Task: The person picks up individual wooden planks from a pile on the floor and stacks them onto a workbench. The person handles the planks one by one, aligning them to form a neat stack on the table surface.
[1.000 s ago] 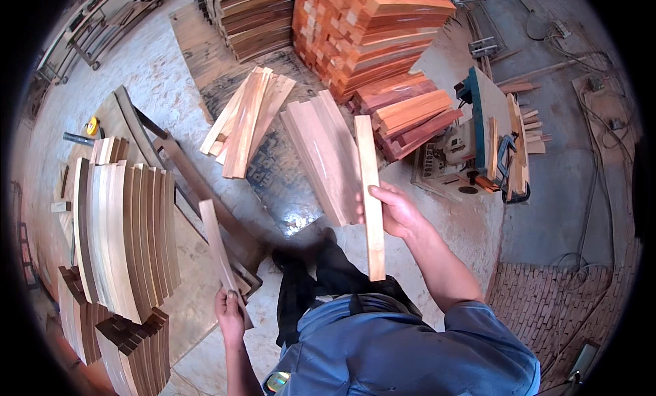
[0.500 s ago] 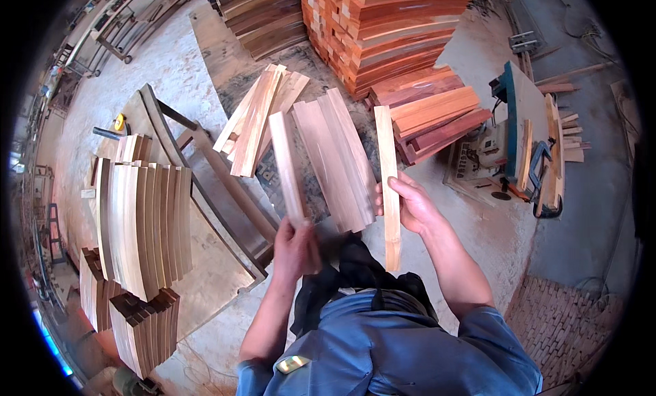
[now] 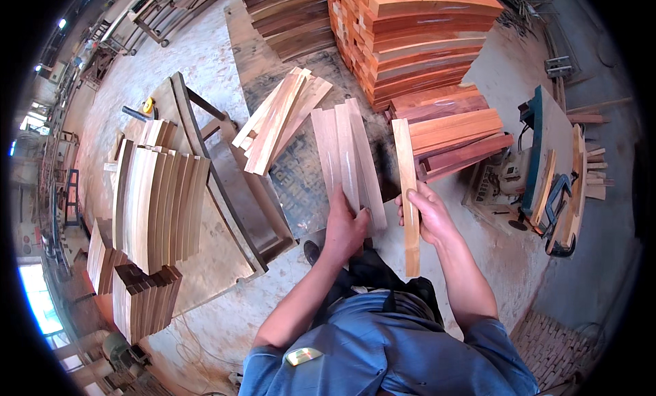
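Observation:
My right hand (image 3: 434,211) is closed around a pale wooden strip (image 3: 406,164), held upright in front of me with the thumb across its face. My left hand (image 3: 346,225) grips the near end of a greyish-brown wooden strip (image 3: 347,150), which lies against similar boards (image 3: 326,140) in a small pile. Its thumb and fingers lie on either side of the strip; the fingertips are partly hidden. Just beyond to the left, a loose heap of pale strips (image 3: 279,123) lies crossed at angles.
Curved pale slats (image 3: 160,205) stand in a row on a workbench (image 3: 212,259) at left, with a yellow tape measure (image 3: 148,105) behind. A tall stack of reddish boards (image 3: 424,41) rises at the back, with reddish planks (image 3: 447,129) before it. A machine (image 3: 547,136) stands at right.
My left hand has carried its strip rightward onto the pile of greyish-brown boards. The right hand still holds the pale strip. The whole view has shifted slightly.

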A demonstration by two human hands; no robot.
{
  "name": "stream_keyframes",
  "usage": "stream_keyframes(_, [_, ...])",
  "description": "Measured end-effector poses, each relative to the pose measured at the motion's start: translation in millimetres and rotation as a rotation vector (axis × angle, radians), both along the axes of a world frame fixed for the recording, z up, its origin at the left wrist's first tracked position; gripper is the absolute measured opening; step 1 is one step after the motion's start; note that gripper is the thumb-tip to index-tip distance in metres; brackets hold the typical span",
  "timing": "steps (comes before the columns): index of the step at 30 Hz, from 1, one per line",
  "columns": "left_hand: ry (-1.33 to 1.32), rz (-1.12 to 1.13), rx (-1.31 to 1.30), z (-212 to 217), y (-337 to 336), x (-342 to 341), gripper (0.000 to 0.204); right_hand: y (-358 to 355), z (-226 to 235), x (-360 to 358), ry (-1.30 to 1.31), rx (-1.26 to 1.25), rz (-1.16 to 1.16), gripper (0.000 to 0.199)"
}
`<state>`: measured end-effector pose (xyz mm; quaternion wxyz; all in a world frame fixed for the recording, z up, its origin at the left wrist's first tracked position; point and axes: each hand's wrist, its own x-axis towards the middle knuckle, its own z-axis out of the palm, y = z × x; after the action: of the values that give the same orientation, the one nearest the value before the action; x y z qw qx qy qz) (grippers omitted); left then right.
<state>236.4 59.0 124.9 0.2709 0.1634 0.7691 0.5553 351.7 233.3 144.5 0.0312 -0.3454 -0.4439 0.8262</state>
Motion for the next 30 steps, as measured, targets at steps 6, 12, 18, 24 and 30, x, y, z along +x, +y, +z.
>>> stream_keyframes(6, [0.435,0.065,-0.174,-10,46,21,0.066,10,-6,4,0.0,0.079,-0.004,0.032])
stream_keyframes(12, [0.701,0.049,-0.362,-36,58,28,0.077,17,-2,14,-0.023,0.102,0.002,0.03])
stream_keyframes(18, [0.72,0.137,-0.212,-24,30,-4,0.077,20,1,31,-0.02,0.123,-0.037,0.023])
stream_keyframes(24, [0.748,0.407,-0.433,-72,-79,-137,0.062,12,24,54,-0.062,0.205,-0.095,0.026])
stream_keyframes(30, [-0.228,0.537,0.002,-127,-137,-220,0.051,-20,49,58,-0.119,0.306,-0.104,0.03])
